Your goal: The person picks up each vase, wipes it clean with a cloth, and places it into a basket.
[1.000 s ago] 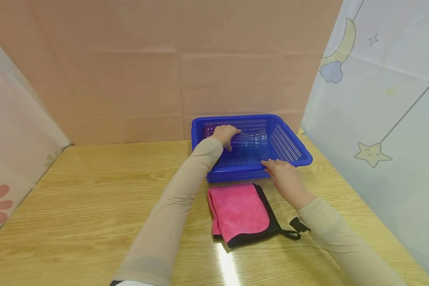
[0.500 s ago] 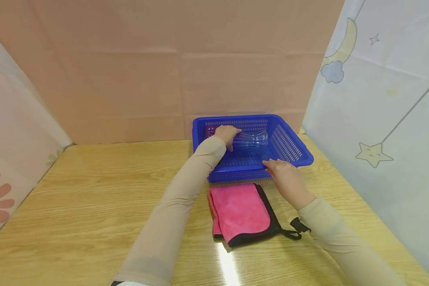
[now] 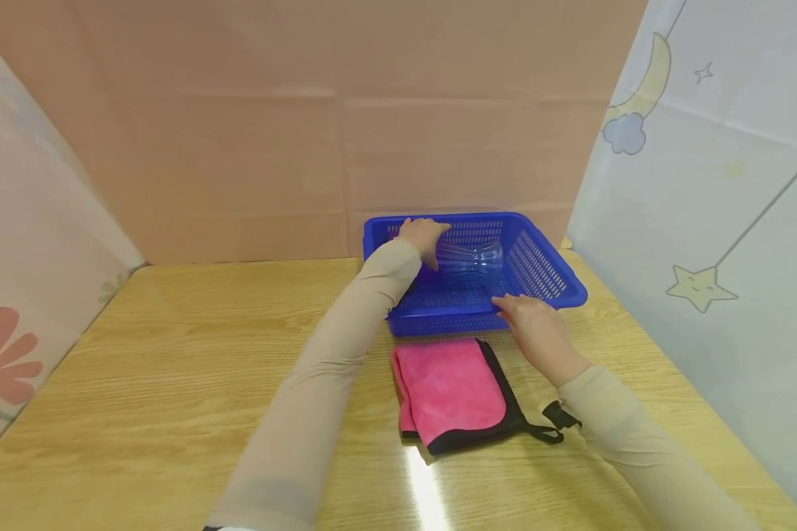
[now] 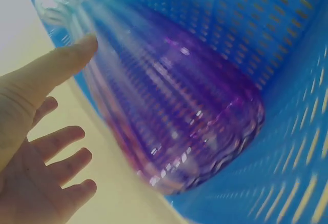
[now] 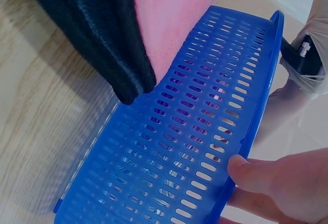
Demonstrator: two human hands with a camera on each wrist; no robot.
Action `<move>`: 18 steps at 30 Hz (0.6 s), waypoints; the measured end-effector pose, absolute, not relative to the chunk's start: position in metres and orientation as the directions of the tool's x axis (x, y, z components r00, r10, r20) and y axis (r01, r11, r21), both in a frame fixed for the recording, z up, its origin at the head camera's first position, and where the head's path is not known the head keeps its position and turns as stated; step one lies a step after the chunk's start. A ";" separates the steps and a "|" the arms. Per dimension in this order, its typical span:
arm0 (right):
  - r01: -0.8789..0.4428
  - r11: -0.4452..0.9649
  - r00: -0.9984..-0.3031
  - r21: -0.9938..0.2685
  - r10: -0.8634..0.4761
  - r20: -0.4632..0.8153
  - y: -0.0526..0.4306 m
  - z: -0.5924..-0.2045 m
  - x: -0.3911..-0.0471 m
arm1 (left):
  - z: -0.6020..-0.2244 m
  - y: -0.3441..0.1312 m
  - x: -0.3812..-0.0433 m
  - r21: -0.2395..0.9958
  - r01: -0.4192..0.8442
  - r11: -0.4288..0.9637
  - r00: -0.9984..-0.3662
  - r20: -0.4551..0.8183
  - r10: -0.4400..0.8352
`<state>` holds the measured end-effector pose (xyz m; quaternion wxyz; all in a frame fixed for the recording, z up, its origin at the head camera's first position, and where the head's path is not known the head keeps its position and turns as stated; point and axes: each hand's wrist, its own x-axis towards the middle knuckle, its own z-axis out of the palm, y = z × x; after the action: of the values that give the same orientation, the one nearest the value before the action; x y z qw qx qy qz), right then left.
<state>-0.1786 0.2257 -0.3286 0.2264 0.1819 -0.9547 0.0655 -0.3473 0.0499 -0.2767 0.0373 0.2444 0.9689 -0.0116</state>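
Observation:
A ribbed glass vase (image 4: 179,96), purple at its base and clear blue toward its flared mouth, lies on its side in a blue slotted plastic basket (image 3: 452,325). My left hand (image 3: 422,237) is above the vase's purple end, which it mostly hides in the head view. In the left wrist view, the thumb and fingers are spread, with the thumb tip over the glass and the other fingers apart from it. My right hand (image 3: 534,335) pinches the basket's near rim, its thumb (image 5: 246,170) on the outer side and other fingers behind.
A folded pink cloth (image 3: 454,391) with black edging and a loop lies on the wooden table (image 3: 206,383) in front of the basket. A peach backdrop (image 3: 239,133) stands behind, and a patterned sheet (image 3: 737,206) bounds the right side.
My left hand has risen slightly off the vase, toward the basket's back. The right hand stays at the near rim. The head view has shifted a little.

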 end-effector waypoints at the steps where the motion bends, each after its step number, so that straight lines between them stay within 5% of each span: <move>1: -0.377 0.925 -0.832 -0.042 -0.319 0.455 0.226 -0.328 -0.180 | -0.274 0.048 -0.347 0.002 0.473 0.881 -0.879 -0.075 0.472; 18: -0.399 0.917 -0.838 -0.021 -0.354 0.416 0.234 -0.324 -0.192 | -0.219 0.027 -0.330 0.029 0.522 0.852 -0.851 0.076 0.519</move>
<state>-0.1925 0.2337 -0.3236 0.2063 0.1967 -0.9570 0.0534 -0.3297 0.0265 -0.2188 -0.0329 0.2706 0.9618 0.0242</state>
